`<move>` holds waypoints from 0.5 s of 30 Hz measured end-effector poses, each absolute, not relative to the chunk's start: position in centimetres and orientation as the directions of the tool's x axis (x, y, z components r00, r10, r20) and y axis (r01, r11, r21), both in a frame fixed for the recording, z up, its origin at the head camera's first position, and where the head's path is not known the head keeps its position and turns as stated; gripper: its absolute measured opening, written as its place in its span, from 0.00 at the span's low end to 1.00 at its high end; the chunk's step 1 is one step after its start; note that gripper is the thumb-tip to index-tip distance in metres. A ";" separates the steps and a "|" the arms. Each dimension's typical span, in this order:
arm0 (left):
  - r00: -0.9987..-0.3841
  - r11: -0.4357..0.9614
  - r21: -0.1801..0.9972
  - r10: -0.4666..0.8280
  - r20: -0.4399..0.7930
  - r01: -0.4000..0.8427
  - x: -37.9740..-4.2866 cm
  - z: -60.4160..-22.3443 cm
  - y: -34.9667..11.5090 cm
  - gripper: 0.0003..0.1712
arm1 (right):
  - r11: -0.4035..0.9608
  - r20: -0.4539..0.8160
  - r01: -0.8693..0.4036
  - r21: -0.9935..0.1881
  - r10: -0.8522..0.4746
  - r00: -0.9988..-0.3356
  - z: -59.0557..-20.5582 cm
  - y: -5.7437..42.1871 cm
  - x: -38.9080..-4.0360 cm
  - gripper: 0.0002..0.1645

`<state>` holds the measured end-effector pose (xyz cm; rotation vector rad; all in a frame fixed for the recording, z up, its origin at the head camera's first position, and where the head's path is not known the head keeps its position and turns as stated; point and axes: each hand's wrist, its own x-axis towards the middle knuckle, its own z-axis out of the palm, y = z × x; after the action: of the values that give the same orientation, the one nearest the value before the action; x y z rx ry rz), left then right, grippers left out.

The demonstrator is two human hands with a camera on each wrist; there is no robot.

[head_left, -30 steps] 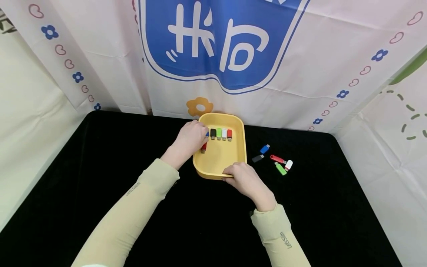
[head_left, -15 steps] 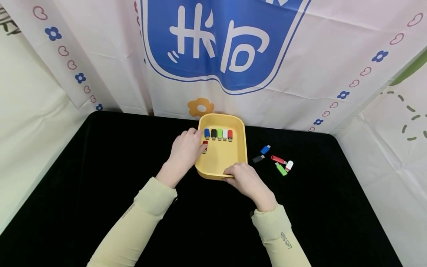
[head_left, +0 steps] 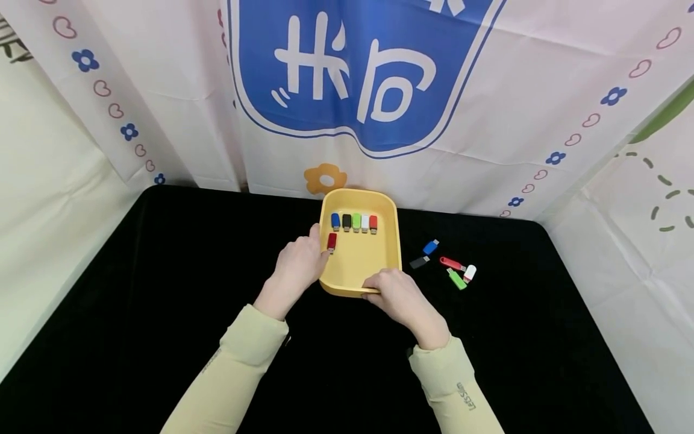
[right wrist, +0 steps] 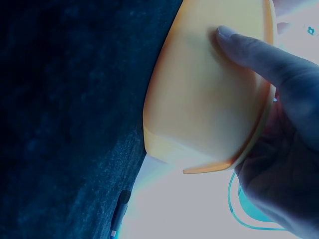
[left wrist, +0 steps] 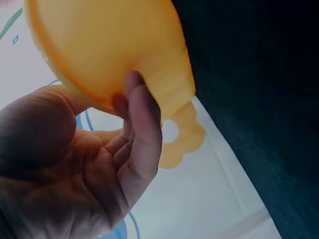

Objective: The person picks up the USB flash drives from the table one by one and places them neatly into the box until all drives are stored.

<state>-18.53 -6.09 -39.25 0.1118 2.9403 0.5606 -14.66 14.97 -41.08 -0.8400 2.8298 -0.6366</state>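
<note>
A yellow plastic tray (head_left: 358,265) stands on the black table. Across its far part lie USB flash drives in a row: blue (head_left: 335,222), black (head_left: 347,222), green (head_left: 356,222), white (head_left: 365,223) and red (head_left: 373,224). Below the blue one sits a dark red USB flash drive (head_left: 332,242). My left hand (head_left: 297,265) holds the tray's left wall, with the thumb over the rim and fingertips against the outside in the left wrist view. At the near right corner my right hand (head_left: 400,300) grips the rim, its thumb on the outer wall in the right wrist view.
Right of the tray lie loose USB flash drives: blue (head_left: 431,247), black (head_left: 419,263), red (head_left: 452,263), white (head_left: 470,273) and green (head_left: 456,279). Behind the table hangs a printed cloth (head_left: 488,132), close to the tray's far end.
My left hand has drawn back from the blue drive and the dark red drive to the tray's left wall, uncovering both. The right hand keeps its grip on the rim.
</note>
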 end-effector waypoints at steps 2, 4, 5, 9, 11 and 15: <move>-0.985 0.936 0.350 0.090 -0.145 0.035 -18.6 -39.4 -6.1 0.37 | 0.758 0.009 -0.498 -0.421 -0.546 -0.838 -41.1 15.0 -14.6 0.03; -0.986 0.944 0.327 0.086 -0.145 0.034 -18.7 -39.6 -6.1 0.37 | 0.759 0.010 -0.501 -0.416 -0.547 -0.837 -41.1 14.9 -14.6 0.03; -0.987 0.948 0.317 0.086 -0.138 0.038 -18.7 -39.7 -6.0 0.36 | 0.760 0.010 -0.503 -0.412 -0.548 -0.837 -41.1 14.9 -14.6 0.03; -0.989 0.955 0.294 0.085 -0.119 0.047 -18.8 -39.9 -5.9 0.34 | 0.767 0.005 -0.504 -0.398 -0.547 -0.837 -41.0 14.9 -14.7 0.04; -0.990 0.956 0.288 0.083 -0.117 0.046 -18.8 -39.9 -5.8 0.34 | 0.769 0.003 -0.504 -0.392 -0.547 -0.837 -41.0 15.0 -14.8 0.05; -0.990 0.957 0.288 0.079 -0.118 0.042 -18.8 -40.0 -5.7 0.38 | 0.765 -0.001 -0.503 -0.403 -0.550 -0.835 -40.9 15.0 -14.8 0.04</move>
<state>-18.84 -5.71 -40.05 0.0930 2.9804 0.4344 -14.81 15.03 -40.94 -0.8496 2.8382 -0.5969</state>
